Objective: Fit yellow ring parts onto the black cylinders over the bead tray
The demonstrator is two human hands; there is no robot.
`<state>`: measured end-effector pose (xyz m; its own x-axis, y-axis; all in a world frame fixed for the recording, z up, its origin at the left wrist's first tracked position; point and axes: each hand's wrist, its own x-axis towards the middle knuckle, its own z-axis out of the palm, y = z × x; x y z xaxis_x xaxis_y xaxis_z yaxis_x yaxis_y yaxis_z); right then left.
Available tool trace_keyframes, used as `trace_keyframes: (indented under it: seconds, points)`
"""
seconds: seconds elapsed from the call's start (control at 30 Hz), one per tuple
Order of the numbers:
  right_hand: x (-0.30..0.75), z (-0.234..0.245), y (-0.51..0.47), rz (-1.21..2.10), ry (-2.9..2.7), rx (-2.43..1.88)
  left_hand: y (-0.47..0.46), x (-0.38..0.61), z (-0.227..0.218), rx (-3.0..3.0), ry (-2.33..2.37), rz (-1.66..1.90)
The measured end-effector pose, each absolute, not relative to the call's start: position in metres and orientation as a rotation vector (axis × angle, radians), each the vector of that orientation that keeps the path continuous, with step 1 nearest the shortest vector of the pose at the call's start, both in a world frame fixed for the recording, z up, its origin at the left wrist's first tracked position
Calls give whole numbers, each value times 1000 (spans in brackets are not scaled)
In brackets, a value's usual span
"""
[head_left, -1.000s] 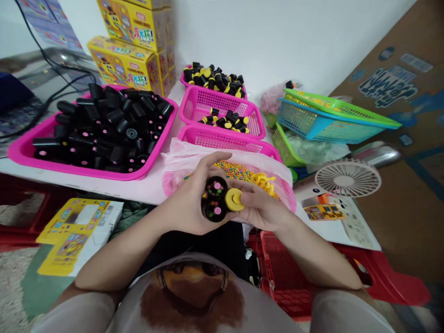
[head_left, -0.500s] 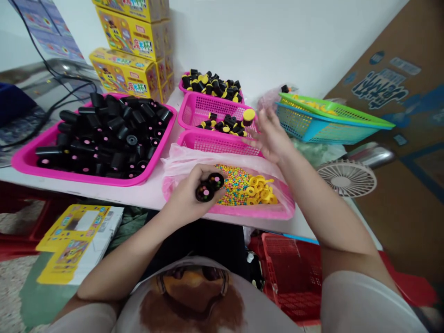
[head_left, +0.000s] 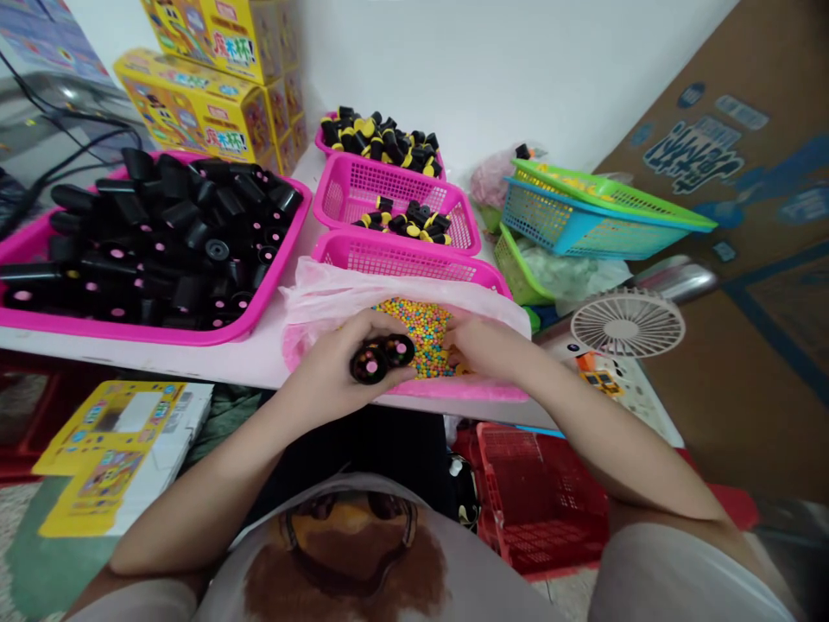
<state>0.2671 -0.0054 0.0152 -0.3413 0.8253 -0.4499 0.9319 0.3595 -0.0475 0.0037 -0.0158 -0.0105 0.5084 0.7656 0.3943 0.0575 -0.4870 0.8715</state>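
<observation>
Pink tray [head_left: 466, 391], below your fingers. Your left hand [head_left: 333, 371] grasps two black cups [head_left: 369, 366], side by side between thumb and fingers, mouths facing you. Your right hand [head_left: 487, 345] has its fingers at the colored beads [head_left: 424, 333]; whether they grip anything cannot be told.

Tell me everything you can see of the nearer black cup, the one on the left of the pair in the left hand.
The black cup is round and glossy, like plastic, with its open mouth turned up toward the camera and no lid on it. Inside sit a round pink piece and small coloured specks that look like beads. The left hand grips it beside a second cup, the two apparently touching. Most of its outer wall is hidden.
</observation>
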Motion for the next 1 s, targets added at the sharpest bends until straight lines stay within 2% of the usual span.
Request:
trace_keyframes:
  seconds: [0.2, 0.4, 0.5, 0.63, 1.0]
  points:
    - [284, 26, -17, -348, 2523, 1550, -16, 1, -1, 1907, 664, 1018]
    - [254, 34, -71, 191, 3384, 1945, -27, 8, 3, 1732, 712, 1005]
    - [228, 32, -92, 103, 3692, 1770, -33, 14, 1, 1619, 632, 1039]
    - [210, 27, -96, -86, 3784, 1544, -37, 15, 1, 1563, 541, 1060]
    - [203, 11, -100, 357, 3847, 1610, -46, 19, -2, 1420, 445, 1119]
